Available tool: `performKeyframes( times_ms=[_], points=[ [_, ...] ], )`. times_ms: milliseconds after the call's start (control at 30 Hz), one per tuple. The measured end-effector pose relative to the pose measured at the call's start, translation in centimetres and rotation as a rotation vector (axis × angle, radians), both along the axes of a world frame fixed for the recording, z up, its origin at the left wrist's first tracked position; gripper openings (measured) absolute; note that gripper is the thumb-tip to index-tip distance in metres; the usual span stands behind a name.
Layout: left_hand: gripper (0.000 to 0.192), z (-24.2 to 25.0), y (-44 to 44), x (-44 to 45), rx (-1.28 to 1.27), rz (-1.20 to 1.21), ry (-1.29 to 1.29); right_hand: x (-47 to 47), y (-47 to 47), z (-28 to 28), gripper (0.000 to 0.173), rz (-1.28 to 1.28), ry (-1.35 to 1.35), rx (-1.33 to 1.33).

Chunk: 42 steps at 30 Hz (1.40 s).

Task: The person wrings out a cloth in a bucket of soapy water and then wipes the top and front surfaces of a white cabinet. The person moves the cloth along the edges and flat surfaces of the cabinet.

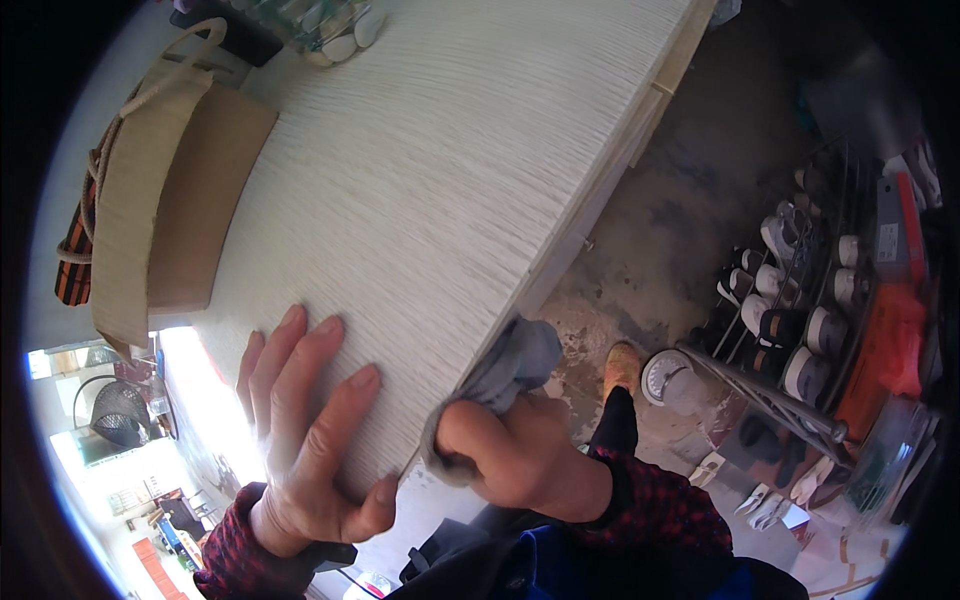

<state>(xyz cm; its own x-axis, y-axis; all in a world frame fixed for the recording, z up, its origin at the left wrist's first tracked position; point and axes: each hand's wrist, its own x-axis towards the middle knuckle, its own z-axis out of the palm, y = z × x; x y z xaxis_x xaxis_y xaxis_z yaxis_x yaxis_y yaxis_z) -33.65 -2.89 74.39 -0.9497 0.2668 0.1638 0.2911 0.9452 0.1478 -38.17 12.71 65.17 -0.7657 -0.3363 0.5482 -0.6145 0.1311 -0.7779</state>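
Note:
A table or cabinet with a pale wood-grain top (pixel 420 180) lies before me. My left hand (pixel 311 442) rests on its near left part, fingers spread, holding nothing. My right hand (pixel 517 457) grips a grey cloth (pixel 517 360) against the near corner and side edge of the top. Part of the cloth is bunched beyond the fingers, over the edge.
An open cardboard box (pixel 202 187) with rope stands on the top's left side. Glass-like containers (pixel 337 37) are at the far end. To the right, shoes (pixel 769 281) fill a metal rack (pixel 780 409) above the floor, near a round white object (pixel 667 375).

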Motion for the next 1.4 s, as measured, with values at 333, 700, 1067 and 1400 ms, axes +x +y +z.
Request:
performKeyframes(
  times_ms=[333, 700, 1067, 1400],
  points=[
    [0.048, -0.2, -0.5, 0.1, 0.003, 0.021, -0.013, -0.7, 0.0, -0.8, 0.012, 0.029, 0.106, -0.049],
    [0.016, 6.5, 1.9, -5.5, 0.732, 0.555, -0.741, -0.7, 0.1, -1.4, 0.011, 0.025, 0.134, -0.037],
    [0.037, 5.7, 4.3, -13.2, 0.327, 0.417, -1.086, -1.7, 0.4, -1.3, 0.014, 0.102, 0.147, 0.010],
    [0.038, 5.3, 4.6, -13.5, 0.261, 0.385, -1.045, -1.9, 0.4, -1.2, 0.018, 0.092, 0.132, -0.053]
  ],
)
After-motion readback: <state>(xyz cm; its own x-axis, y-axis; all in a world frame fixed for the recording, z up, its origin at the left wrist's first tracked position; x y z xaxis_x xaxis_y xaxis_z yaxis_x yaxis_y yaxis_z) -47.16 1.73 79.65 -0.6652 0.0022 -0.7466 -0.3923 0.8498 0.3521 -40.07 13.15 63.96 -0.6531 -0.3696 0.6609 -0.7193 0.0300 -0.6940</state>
